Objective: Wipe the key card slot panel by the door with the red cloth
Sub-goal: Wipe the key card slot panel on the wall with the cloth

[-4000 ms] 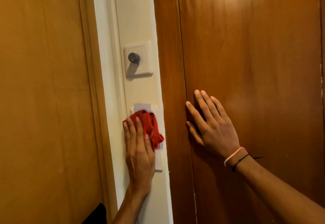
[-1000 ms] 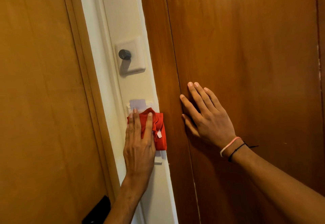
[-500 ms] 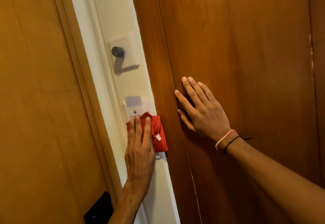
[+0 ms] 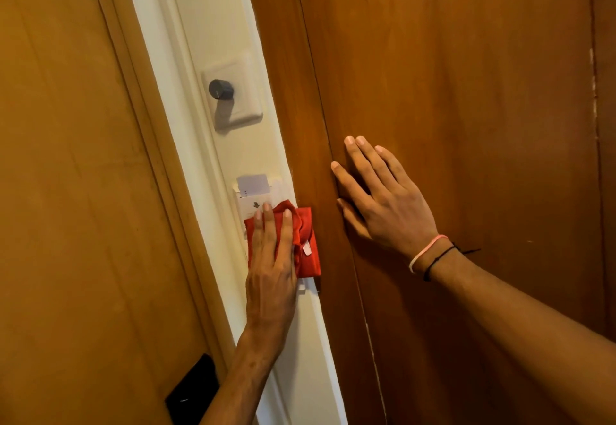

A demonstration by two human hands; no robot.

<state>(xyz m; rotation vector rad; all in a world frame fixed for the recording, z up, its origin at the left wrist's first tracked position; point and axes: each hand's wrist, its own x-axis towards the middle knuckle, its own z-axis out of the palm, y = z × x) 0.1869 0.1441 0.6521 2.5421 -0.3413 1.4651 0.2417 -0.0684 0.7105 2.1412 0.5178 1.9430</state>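
Note:
The white key card slot panel (image 4: 250,201) is mounted on a narrow white wall strip between two wooden surfaces, with a pale card (image 4: 253,183) standing in its top slot. My left hand (image 4: 270,268) presses the red cloth (image 4: 308,248) flat against the panel's lower part, fingers pointing up, covering most of it. The cloth's right edge and a small white tag show beside my fingers. My right hand (image 4: 383,201) lies flat with spread fingers on the dark wooden door to the right, holding nothing.
Above the panel sits a white wall plate with a dark round knob (image 4: 220,88). A lighter wooden door (image 4: 73,191) fills the left, with a black handle piece (image 4: 193,388) low down. The dark wooden door (image 4: 466,91) fills the right.
My left hand and the cloth have slid down the panel, uncovering the arrow mark and upper part. The view has tilted and shifted; my right hand stays flat on the door.

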